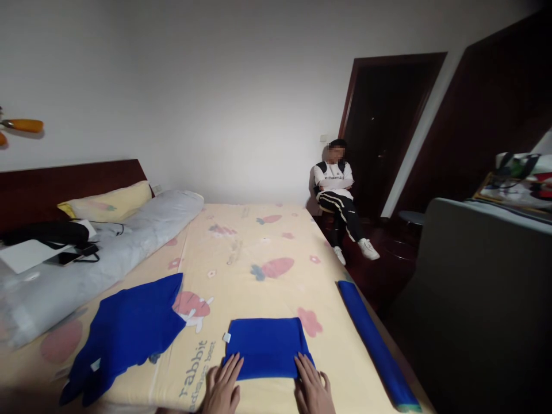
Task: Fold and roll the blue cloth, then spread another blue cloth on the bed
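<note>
A folded blue cloth point(265, 345) lies flat on the yellow patterned bed sheet point(245, 253) near the bed's front edge. My left hand point(223, 386) rests flat with its fingertips on the cloth's near left corner. My right hand point(311, 388) lies flat on its near right corner. Both hands have fingers stretched out and grip nothing. A white tag sticks out at the cloth's far left corner. A larger, loosely spread blue cloth point(125, 333) lies to the left. A rolled blue cloth point(375, 345) runs along the bed's right edge.
A grey bolster point(99, 253) and a yellow pillow point(107, 202) lie along the bed's left side, with a dark bag point(47, 233) and papers on them. A person point(340, 198) sits by the dark doorway beyond the bed. A grey cabinet point(483, 276) stands at right.
</note>
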Motion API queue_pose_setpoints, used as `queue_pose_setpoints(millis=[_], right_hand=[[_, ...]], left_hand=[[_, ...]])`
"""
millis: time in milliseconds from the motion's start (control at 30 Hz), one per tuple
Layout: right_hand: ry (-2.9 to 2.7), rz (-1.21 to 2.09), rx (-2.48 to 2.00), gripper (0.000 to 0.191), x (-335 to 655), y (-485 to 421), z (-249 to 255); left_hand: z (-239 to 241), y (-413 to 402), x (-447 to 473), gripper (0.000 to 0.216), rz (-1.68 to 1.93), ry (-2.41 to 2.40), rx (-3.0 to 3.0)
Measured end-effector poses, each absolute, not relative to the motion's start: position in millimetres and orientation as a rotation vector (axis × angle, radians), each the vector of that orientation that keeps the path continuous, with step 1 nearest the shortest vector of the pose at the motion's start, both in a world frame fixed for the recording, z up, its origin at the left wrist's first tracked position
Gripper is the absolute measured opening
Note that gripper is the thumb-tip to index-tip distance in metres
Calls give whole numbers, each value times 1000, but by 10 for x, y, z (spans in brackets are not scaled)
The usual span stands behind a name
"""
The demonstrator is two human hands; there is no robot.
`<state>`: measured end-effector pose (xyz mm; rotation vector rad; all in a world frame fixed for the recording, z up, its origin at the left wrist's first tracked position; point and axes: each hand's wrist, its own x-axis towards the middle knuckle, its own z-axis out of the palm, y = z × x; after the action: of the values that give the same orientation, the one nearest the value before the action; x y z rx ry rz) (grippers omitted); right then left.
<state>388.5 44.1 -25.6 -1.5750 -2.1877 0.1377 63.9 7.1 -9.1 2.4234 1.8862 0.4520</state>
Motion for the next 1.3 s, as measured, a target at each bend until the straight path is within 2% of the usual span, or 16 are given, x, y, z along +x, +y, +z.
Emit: queue_pose_setpoints(millis=[100,233,433,567,667,767,833,967,1067,1167,1300], right_hand=[[-2167,151,-1639,52,3853,556,-165],[-2154,164,-1615,42,3954,670,74],[-2168,429,-1617,27,4105,594,437],[-2018,524,-1761,33,4105,593,357],[-1943,404,-1828,38,4071,640,202],[-1851,155,-1835,39,3969,644,86],[-1868,64,-1742,41,3826,602,36],[-2157,117,-1435,48,3363,459,-78],[-2279,168,-1342,52,3092,392,-183],[-2278,142,-1380,47,3149,404,-255],[-2173,87,-1528,43,3648,472,-277]], left_hand=[[-96,154,580,74,538,1905,2440],[32,191,415,56,668,1882,2460],[168,107,317,43,767,1874,2156],[101,150,327,40,841,1962,1982],[87,209,415,36,803,2205,1994],[93,233,618,41,784,2426,2081],[65,229,827,47,785,2391,2216],[-97,208,1346,54,721,2074,2482],[-231,208,1595,59,624,1987,2435],[-301,205,1485,61,504,2009,2315],[-316,136,902,66,389,2063,2296]])
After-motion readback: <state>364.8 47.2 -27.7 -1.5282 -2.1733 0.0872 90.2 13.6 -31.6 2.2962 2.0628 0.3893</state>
